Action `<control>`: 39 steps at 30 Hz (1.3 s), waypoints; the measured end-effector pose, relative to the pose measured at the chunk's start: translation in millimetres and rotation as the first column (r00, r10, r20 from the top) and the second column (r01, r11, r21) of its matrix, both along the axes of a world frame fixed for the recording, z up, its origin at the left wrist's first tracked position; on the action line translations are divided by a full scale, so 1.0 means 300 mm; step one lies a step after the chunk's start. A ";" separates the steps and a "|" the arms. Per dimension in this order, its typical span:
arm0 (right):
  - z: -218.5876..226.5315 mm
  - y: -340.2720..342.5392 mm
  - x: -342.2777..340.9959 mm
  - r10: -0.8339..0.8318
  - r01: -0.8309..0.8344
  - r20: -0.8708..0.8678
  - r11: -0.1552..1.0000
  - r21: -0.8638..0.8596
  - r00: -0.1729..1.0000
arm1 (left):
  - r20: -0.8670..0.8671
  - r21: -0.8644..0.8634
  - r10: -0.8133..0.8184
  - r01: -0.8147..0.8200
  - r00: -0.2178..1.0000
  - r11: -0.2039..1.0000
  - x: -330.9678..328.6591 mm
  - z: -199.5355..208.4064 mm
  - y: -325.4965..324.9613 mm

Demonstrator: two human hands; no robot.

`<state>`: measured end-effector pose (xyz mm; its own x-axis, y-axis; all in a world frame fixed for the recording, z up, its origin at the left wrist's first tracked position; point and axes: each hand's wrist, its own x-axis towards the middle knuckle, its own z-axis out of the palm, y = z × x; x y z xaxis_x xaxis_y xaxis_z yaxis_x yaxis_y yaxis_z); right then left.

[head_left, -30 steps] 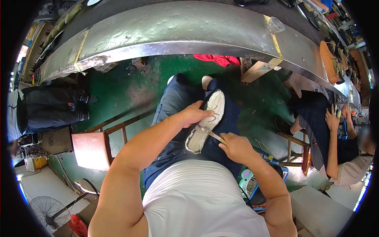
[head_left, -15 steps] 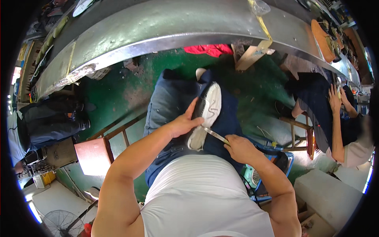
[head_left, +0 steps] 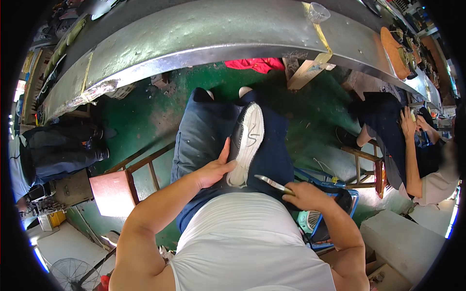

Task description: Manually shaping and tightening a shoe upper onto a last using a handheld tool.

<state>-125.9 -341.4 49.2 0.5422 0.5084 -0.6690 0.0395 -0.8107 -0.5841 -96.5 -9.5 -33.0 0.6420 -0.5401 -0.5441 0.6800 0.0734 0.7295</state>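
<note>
A dark shoe (head_left: 252, 138) lies along my thighs, its whitish underside up and its toe pointing away from me. A dark line loops across that underside, and a stitched-looking edge runs round it. My left hand (head_left: 216, 173) grips the shoe near the heel, thumb on the underside; the other fingers are mostly hidden. To the right of the heel, my right hand (head_left: 307, 196) is closed round a slim metal hand tool (head_left: 273, 184) with a silver front end. The tool's tip is apart from the shoe, and its exact kind is unclear.
A metal-topped workbench (head_left: 194, 34) curves across the far side, with a clear plastic cup (head_left: 318, 12) on it. Red cloth (head_left: 255, 64) lies beneath. A stool (head_left: 114, 192) stands left, a blue-framed chair (head_left: 357, 199) right. Other people sit at both sides; a fan (head_left: 73, 272) is lower left.
My right hand has drawn the tool back from the shoe, down and to the right. My left hand has slid toward the heel, and the shoe has shifted slightly left.
</note>
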 end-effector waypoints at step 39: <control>0.103 -0.498 1.404 -0.347 0.559 0.938 0.779 0.283 0.009 | 0.597 0.523 -0.720 -0.852 0.354 0.015 1.758 0.745 0.251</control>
